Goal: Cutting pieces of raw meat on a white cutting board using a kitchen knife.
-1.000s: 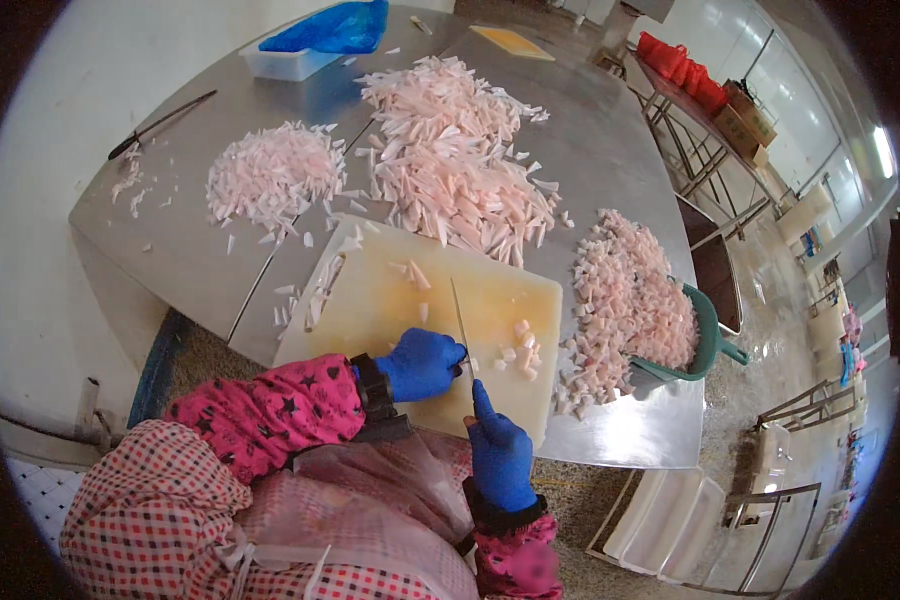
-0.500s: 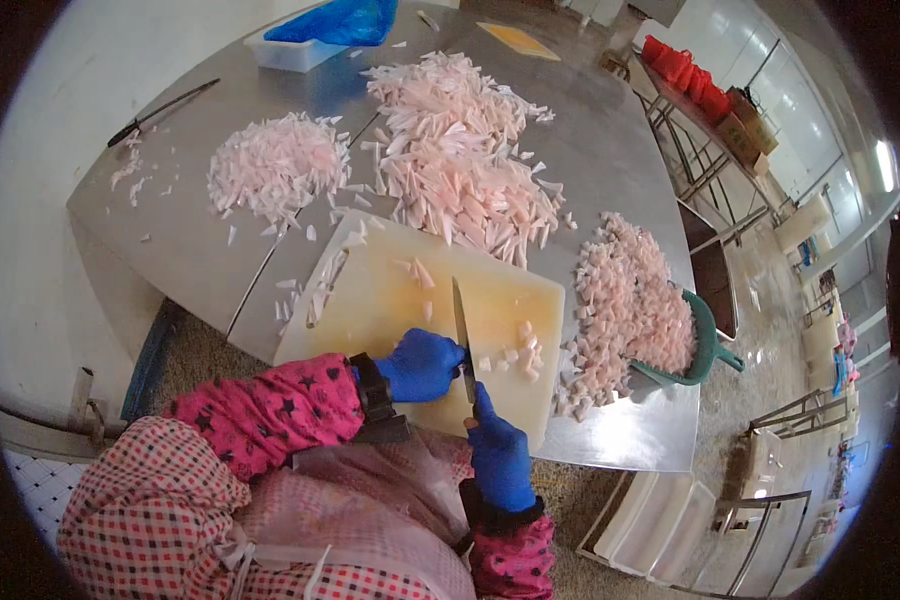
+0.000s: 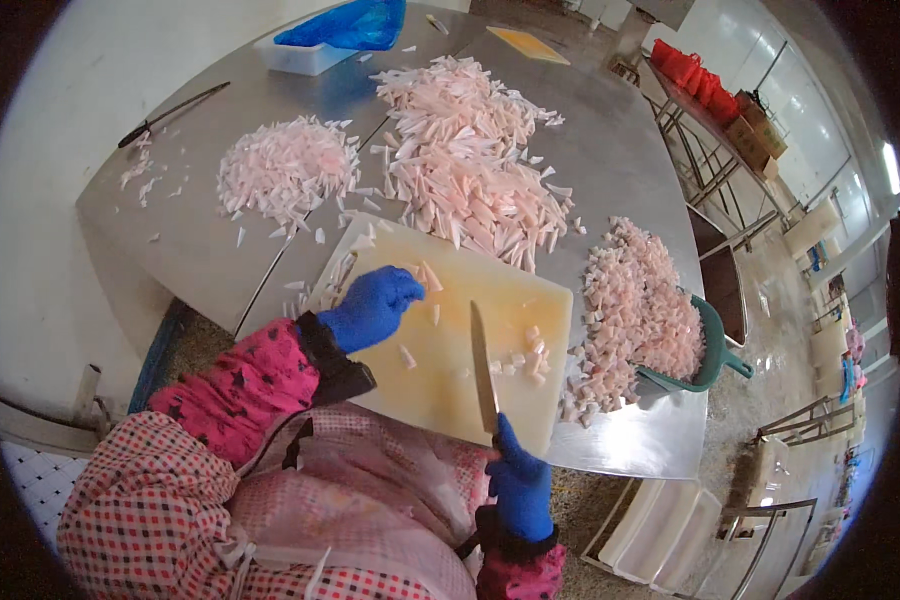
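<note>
My right hand (image 3: pixel 520 490), in a blue glove, grips the handle of a long knife (image 3: pixel 484 360). Its blade points away from me over the right half of a white, yellow-stained cutting board (image 3: pixel 450 390). My left hand (image 3: pixel 375 305), gloved in blue too, is over the board's left part. Its fingers are curled together beside a pale pink meat strip (image 3: pixel 431 277); whether they pinch anything is hidden. Another short strip (image 3: pixel 407 357) lies closer to me. Small cut chunks (image 3: pixel 536 358) rest right of the blade.
Beyond the board is a big heap of pale strips (image 3: pixel 470 170), with a smaller heap (image 3: pixel 288 168) to its left. Cut chunks (image 3: pixel 620 300) pile up at right, partly in a green scoop (image 3: pixel 712 350). Another knife (image 3: pixel 175 112) and a white tub (image 3: pixel 310 58) are farther off.
My left hand has moved from beside the blade to the upper left of the board. My right hand and the knife have shifted slightly right and toward me.
</note>
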`<state>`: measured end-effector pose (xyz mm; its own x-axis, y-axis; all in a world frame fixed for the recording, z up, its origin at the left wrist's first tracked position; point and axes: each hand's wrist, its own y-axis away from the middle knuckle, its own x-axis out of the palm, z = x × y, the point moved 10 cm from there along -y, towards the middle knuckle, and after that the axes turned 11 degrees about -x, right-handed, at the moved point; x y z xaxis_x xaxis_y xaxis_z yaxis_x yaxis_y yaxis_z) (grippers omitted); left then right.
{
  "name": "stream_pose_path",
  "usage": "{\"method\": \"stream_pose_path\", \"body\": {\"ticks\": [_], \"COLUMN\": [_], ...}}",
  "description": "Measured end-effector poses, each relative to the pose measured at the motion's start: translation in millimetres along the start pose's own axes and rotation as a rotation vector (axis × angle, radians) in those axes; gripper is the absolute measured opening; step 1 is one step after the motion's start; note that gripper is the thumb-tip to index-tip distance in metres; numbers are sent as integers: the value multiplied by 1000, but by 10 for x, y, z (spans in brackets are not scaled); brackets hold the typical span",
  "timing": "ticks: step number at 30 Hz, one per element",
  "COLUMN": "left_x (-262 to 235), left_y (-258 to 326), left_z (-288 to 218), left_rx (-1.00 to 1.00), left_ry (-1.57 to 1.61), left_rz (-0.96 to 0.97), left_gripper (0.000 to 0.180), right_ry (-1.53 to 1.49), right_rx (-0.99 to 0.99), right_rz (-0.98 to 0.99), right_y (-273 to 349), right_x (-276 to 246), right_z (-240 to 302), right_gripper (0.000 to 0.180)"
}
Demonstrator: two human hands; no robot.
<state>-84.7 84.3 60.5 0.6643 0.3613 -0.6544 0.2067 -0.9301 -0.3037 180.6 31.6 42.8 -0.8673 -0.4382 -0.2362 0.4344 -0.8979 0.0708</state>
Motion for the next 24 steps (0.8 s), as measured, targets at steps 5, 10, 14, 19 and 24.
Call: {"method": "stream_pose_path", "body": {"ticks": [5, 10, 14, 19, 24], "left_x": [111, 558, 590, 128, -100], "left_y": [-20, 158, 294, 106, -270], "left_z": [-36, -223, -337, 251, -107], "left_rx": [105, 240, 289, 209, 346], "left_ry": [82, 33, 24, -219, -220], "left_rz": [47, 237, 403, 145, -170], "left_gripper": [20, 25, 18, 9, 10], "right_ry": [263, 216, 219, 176, 369], "right_rx": [-127, -163, -74, -56, -147], "right_rz": [148, 95, 15, -158, -179], "right_y": [109, -28, -292, -642, -722], "right_x": [0, -287, -669, -1204, -969], "right_z": [39, -163, -264, -500, -224], "right_gripper": [43, 41, 44, 47, 46]}}
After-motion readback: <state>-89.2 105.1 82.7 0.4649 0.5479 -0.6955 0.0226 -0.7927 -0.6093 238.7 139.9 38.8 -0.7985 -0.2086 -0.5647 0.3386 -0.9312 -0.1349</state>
